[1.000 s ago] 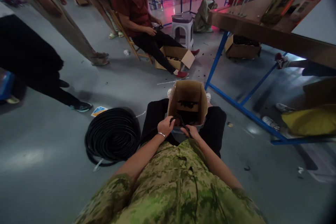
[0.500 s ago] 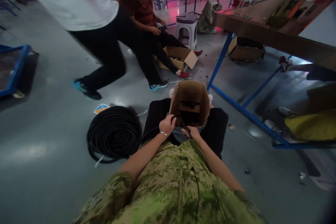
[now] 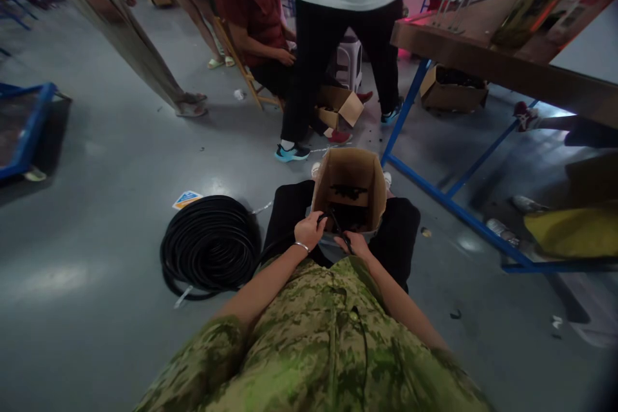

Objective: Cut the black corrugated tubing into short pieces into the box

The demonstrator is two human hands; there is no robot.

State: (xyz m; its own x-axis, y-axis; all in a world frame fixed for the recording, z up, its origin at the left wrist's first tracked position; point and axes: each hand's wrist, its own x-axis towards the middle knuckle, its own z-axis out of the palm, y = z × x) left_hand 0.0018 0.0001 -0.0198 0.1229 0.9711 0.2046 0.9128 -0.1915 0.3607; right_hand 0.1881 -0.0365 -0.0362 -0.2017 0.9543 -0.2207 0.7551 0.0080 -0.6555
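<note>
Gripping black tubing (image 3: 323, 217) in the left hand (image 3: 309, 230), grasping a slim dark piece (image 3: 344, 237) in the right hand (image 3: 358, 244), facing an open cardboard box (image 3: 351, 161).

Left hand (image 3: 310, 230): I see it just below centre, closed in a pinch
Right hand (image 3: 356, 244): slightly right and lower, curled
Forearms (image 3: 268, 280): bare, angled inward

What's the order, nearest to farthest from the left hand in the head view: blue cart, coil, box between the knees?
1. Box: just ahead and right of the left hand.
2. Coil: off to its left.
3. Blue cart: far left, at the view's edge.
</note>
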